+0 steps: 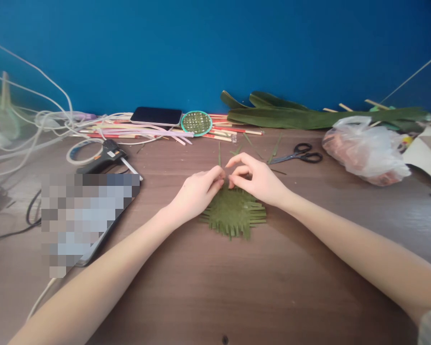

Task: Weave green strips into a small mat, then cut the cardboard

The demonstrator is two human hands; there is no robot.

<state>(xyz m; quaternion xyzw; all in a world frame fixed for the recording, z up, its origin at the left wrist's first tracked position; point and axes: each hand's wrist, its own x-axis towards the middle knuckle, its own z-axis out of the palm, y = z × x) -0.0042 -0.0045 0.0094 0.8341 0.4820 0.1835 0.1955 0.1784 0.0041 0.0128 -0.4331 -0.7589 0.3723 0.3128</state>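
Observation:
A woven green leaf mat [233, 211] with fringed strip ends lies on the table below my two hands. My left hand [199, 190] is at its upper left edge, thumb and fingers pinched together. A narrow green leaf strip [219, 154] rises from the pinched fingertips. Just to the right hovers my right hand [256, 178] over the mat's upper edge, its fingers curved and apart, with nothing visible between them. My fingers cover part of the mat's top edge. Black-handled scissors [298, 154] rest beyond my right hand, beside scattered leaf scraps [275, 148].
At the back are long green leaves [290, 117], a phone [156, 116], a round teal-rimmed woven disc [197, 123] and several sticks. A glue gun [109, 154], tape roll [72, 155] and a pixelated device [93, 215] lie left. On the right sits a plastic bag [366, 148].

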